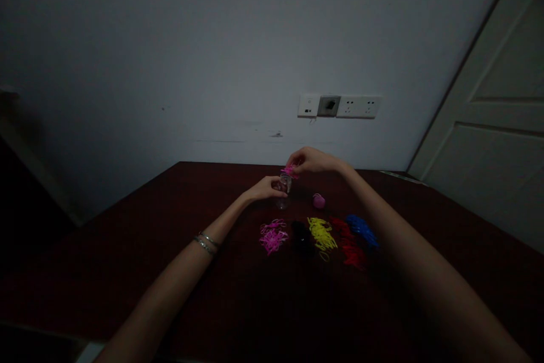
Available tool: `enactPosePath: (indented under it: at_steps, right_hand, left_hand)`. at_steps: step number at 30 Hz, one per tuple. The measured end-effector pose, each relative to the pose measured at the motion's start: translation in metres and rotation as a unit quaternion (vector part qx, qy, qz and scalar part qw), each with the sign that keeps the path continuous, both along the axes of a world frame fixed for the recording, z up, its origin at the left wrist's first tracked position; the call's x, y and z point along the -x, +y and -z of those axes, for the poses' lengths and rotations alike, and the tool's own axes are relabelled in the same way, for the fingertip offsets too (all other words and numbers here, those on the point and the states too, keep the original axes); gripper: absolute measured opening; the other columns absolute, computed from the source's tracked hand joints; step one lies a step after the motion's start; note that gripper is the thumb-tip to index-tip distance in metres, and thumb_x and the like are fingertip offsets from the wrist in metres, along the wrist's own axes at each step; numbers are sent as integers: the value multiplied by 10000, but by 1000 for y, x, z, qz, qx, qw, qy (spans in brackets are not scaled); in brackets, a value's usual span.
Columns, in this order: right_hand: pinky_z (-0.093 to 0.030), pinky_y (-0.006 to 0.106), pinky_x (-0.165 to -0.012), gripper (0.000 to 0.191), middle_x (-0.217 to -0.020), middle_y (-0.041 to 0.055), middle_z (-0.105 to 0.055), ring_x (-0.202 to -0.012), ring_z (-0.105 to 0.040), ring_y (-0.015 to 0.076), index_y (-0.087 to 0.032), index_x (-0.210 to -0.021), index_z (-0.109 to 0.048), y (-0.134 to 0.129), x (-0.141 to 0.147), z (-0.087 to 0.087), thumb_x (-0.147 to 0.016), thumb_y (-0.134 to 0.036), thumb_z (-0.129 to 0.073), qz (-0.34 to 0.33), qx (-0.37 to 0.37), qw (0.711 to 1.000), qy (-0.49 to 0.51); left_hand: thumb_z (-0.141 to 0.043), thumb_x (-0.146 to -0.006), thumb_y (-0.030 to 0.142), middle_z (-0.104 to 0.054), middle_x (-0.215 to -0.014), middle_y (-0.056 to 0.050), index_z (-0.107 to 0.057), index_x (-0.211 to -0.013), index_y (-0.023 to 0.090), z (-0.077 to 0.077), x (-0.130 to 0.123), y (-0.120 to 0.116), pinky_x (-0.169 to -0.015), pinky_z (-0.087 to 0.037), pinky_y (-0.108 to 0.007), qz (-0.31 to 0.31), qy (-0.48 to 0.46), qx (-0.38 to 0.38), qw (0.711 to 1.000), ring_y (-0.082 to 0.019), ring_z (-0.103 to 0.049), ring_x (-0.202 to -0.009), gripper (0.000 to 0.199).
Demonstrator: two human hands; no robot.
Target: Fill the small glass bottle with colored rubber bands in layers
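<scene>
My left hand (pixel 267 188) is wrapped round a small clear jar (pixel 282 202) that stands on the dark red table. Just above the jar's mouth, my right hand (pixel 306 160) pinches a bunch of pink bands (pixel 290 170). On the table nearer to me lie loose piles side by side: pink bands (pixel 273 236), black bands (pixel 302 238), yellow bands (pixel 322 235), red bands (pixel 349 243) and blue bands (pixel 362 230). A round pink object (pixel 318 201) sits to the right of the jar.
The table (pixel 204 306) reaches back to a pale wall (pixel 170 57). Sockets and a switch plate (pixel 358 107) are fixed on the wall behind my right hand. A white panelled door (pixel 501 119) stands at the right.
</scene>
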State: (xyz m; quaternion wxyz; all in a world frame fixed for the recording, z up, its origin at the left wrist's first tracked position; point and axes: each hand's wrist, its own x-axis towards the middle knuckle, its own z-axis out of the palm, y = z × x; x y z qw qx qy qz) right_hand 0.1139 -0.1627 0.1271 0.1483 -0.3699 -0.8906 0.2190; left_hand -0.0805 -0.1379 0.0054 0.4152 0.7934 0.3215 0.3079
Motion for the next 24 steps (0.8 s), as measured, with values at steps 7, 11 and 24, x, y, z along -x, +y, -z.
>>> enactPosePath:
  at_steps: [7,11,24]
  right_hand:
    - [-464,222,-548,219,-638,23,-641,-572,-569,101,-119,-873,-674,23,9,-4,-667,-170,-619,27,70,994,-77]
    - [-486,231,-562,243,-620,15,-634,-561,-578,102,-106,-879,-663,30,16,-7,-644,-167,-657,47,105,987,-112]
    - [-486,241,-555,248,-590,3,-616,-582,-576,122,-108,-861,-680,40,37,-10,-614,-110,-653,56,82,970,-222]
  left_hand:
    - [-684,-645,261,-609,-846,-61,-587,-972,94,-2,0,-1,-722,-430,-283,-7,18,-19,1000,-126,-546,-737,380]
    - [-682,-643,253,-605,-838,-63,-589,-960,84,-1,-1,0,-719,-426,-279,-11,23,-30,999,-122,-539,-733,372]
    - [-666,-660,256,-590,-819,-61,-555,-1012,81,4,-1,4,-608,-443,-244,11,0,11,1000,-105,-538,-675,408]
